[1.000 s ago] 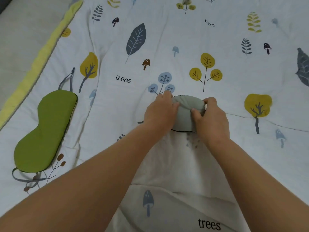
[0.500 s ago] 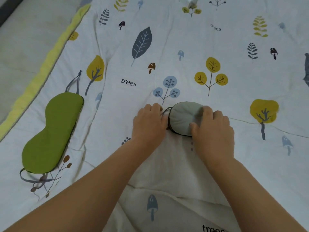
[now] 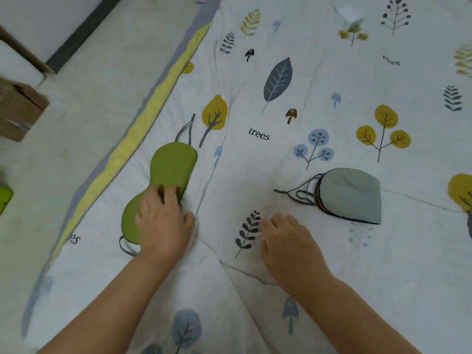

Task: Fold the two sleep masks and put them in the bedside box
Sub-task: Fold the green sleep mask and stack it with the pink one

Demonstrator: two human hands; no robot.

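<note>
The green sleep mask (image 3: 173,164) lies flat and unfolded on the left part of the quilt. My left hand (image 3: 163,221) rests on its near half, fingers on top and thumb beside its right edge. The grey sleep mask (image 3: 352,195) lies folded in half to the right, its dark straps (image 3: 298,196) trailing left. My right hand (image 3: 288,241) is low over the quilt between the two masks, fingers loosely curled, holding nothing and apart from the grey mask. A brown cardboard box (image 3: 23,108) stands at the far left beyond the bed edge.
The white tree-print quilt (image 3: 255,134) covers the bed, with a yellow border (image 3: 143,118) running diagonally along its left side. Past it is pale sheet (image 3: 84,103). A green object (image 3: 5,200) shows at the left frame edge.
Both hands have let go of the folded grey mask. My left hand has moved left onto the green mask, my right hand has drawn back, and the view has turned left, revealing the box.
</note>
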